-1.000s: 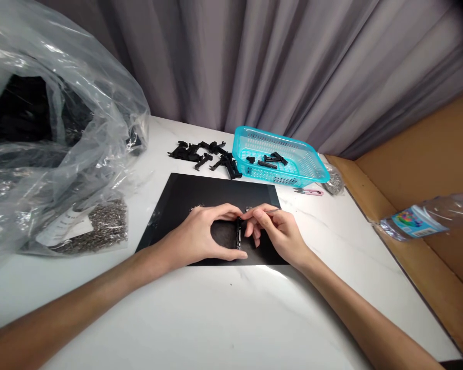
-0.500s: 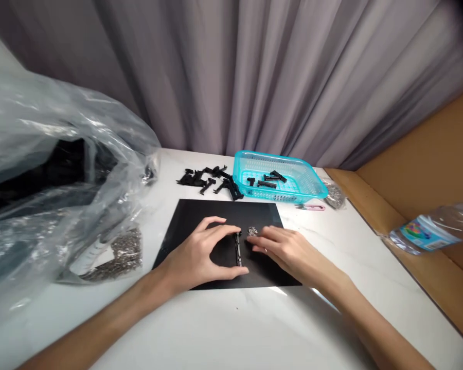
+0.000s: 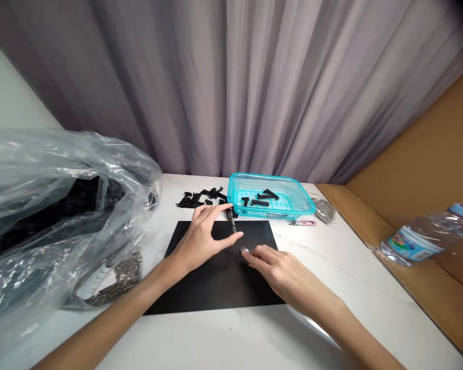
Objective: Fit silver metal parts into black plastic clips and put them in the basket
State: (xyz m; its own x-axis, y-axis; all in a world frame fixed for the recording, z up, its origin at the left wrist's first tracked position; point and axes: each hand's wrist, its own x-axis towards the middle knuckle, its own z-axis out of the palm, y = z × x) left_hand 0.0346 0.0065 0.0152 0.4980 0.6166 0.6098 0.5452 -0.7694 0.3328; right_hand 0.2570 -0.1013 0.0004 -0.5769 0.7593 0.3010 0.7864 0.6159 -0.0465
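Right hand (image 3: pixel 278 268) fingertips bunch at small metal pieces (image 3: pixel 244 250) on the black mat (image 3: pixel 208 288); whether they grip one, I cannot tell. Just beyond, the left hand (image 3: pixel 203 234) pinches a black part (image 3: pixel 232 221) end to end between thumb and fingers, seen across the mat's far edge, likely leaving its long side uncovered. It looks slim and straight, with faint pale glints. Farther back, the blue basket (image 3: pixel 272 177) keeps similar parts (image 3: pixel 260 203) together.

2 hands (image 3: pixel 201 234), 1 mat (image 3: pixel 216 288), 1 bskt (image 3: pixel 293 191), 1 btl (image 3: pixel 414 244).
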